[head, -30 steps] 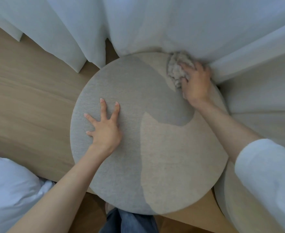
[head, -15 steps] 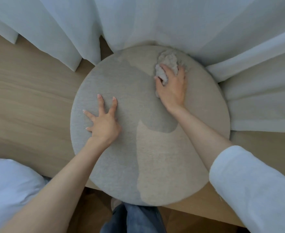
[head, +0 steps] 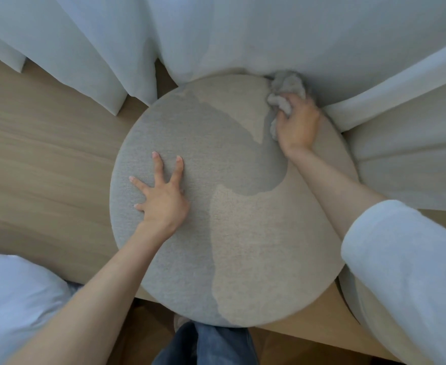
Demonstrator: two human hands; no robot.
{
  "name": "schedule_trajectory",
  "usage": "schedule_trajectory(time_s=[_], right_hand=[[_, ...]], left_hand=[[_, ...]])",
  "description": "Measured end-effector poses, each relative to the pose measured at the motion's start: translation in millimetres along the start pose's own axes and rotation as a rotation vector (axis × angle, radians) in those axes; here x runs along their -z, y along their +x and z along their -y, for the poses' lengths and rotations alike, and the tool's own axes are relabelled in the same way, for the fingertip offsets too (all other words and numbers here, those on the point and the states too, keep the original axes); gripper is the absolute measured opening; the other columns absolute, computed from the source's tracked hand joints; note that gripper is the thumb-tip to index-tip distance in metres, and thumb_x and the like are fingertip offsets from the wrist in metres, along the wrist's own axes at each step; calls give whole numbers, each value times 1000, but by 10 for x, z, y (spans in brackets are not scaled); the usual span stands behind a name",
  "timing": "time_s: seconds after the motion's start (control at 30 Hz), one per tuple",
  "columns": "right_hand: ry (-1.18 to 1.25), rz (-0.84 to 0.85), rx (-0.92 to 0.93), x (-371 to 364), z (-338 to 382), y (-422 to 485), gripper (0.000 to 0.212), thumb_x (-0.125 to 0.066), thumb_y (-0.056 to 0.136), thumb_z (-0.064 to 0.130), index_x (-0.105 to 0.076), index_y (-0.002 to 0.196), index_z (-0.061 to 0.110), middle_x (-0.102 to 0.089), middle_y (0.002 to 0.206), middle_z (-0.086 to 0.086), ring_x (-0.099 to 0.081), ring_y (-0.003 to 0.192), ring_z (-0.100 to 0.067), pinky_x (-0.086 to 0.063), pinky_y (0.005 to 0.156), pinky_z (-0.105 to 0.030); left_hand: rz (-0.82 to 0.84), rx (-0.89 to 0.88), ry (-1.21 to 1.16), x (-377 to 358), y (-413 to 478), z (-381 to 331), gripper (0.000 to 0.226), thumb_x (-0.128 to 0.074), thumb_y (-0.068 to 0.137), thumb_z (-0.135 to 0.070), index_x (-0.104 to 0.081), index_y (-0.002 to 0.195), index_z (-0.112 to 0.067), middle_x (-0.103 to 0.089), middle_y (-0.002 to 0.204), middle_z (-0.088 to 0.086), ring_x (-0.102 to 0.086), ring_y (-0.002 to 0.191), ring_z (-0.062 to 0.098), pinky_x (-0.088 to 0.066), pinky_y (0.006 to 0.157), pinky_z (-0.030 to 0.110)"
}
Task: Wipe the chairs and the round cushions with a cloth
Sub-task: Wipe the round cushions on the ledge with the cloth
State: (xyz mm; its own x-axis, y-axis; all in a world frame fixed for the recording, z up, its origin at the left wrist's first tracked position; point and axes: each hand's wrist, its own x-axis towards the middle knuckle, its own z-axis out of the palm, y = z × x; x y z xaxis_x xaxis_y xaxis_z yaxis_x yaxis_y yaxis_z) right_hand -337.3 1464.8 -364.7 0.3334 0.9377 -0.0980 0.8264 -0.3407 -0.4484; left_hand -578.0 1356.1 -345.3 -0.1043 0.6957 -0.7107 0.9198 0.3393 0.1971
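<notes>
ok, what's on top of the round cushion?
Left hand spread flat on the round cushion; right hand grips a crumpled cloth at the far edge. White curtain hides that rim.

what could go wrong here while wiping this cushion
The cloth in the right hand is against the curtain, so a stroke could snag or drag it. The round cushion seems to overhang the near edge of the bench; only the flat left hand steadies it, so a hard wipe might shift it.
</notes>
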Motion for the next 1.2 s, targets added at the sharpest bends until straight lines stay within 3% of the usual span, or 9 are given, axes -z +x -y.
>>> schedule_trajectory(time_s=[0.17, 0.33, 0.47, 0.6, 0.73, 0.83, 0.93, 1.07, 1.2], right_hand=[[130, 245, 259, -240, 327, -739, 45, -56, 77, 1, -67, 115, 23, -49, 140, -11, -43, 123, -34, -34, 103, -36], [134, 323, 441, -108, 266, -953, 38, -63, 78, -2, -70, 110, 18, -58, 126, -13, -51, 110, -36, -44, 93, -42], [4, 73, 254, 224, -237, -358, 49, -55, 80, 7, -58, 125, 26, -56, 127, -9, -49, 117, -33, -35, 95, -33], [-88, 2, 42, 245, -480, -155, 49, -49, 88, 10, -50, 136, 23, -54, 133, -14, -48, 119, -35, -30, 101, -31], [99, 104, 87, -71, -82, -768, 54, -50, 83, 1, -56, 131, 24, -59, 126, -9, -49, 113, -32, -30, 96, -26], [170, 205, 235, -179, 152, -1371, 49, -55, 81, -1, -65, 123, 21, -63, 119, -12, -52, 99, -35, -43, 90, -38], [216, 319, 350, -83, 142, -1492, 48, -61, 78, -3, -66, 121, 19, -63, 118, -15, -55, 93, -35, -50, 83, -41], [126, 96, 247, 257, -264, -898, 51, -57, 84, 0, -59, 129, 24, -61, 120, -10, -51, 106, -33, -39, 92, -31], [-43, -39, 38, 522, -815, -267, 46, -52, 88, 10, -55, 133, 19, -52, 135, -17, -46, 124, -35, -31, 106, -34]], left_hand=[[14, -14, -2, 19, -9, 13, 67, -35, 100, -13, 0, 149, -44, 30, 154, -8, 22, 135, 55, -22, 97, 77], [21, -14, 9, 26, -13, 2, 68, -35, 101, -13, 2, 149, -44, 32, 154, -7, 22, 135, 55, -21, 98, 76], [15, -5, 27, 14, -7, -8, 70, -35, 100, -11, 4, 148, -44, 32, 153, -6, 20, 135, 56, -26, 96, 75], [8, -6, 21, 14, -23, -17, 70, -35, 100, -10, 3, 149, -44, 32, 153, -7, 20, 136, 55, -24, 97, 76], [22, -15, 31, 46, -43, -26, 69, -34, 101, -11, 3, 150, -42, 32, 154, -5, 19, 136, 56, -22, 98, 75], [25, -17, 19, 55, -49, -32, 67, -34, 102, -13, 2, 150, -41, 31, 154, -3, 19, 136, 56, -19, 99, 75], [17, -29, 35, 49, -43, -24, 66, -35, 102, -14, 2, 151, -39, 31, 154, -1, 17, 136, 56, -16, 101, 74], [15, -27, 18, 34, -35, -26, 65, -34, 102, -14, 1, 150, -41, 31, 154, -3, 19, 135, 57, -23, 102, 74], [0, -5, 29, 14, -37, -43, 64, -33, 102, -17, 1, 149, -42, 30, 154, -6, 18, 136, 56, -26, 97, 76]])
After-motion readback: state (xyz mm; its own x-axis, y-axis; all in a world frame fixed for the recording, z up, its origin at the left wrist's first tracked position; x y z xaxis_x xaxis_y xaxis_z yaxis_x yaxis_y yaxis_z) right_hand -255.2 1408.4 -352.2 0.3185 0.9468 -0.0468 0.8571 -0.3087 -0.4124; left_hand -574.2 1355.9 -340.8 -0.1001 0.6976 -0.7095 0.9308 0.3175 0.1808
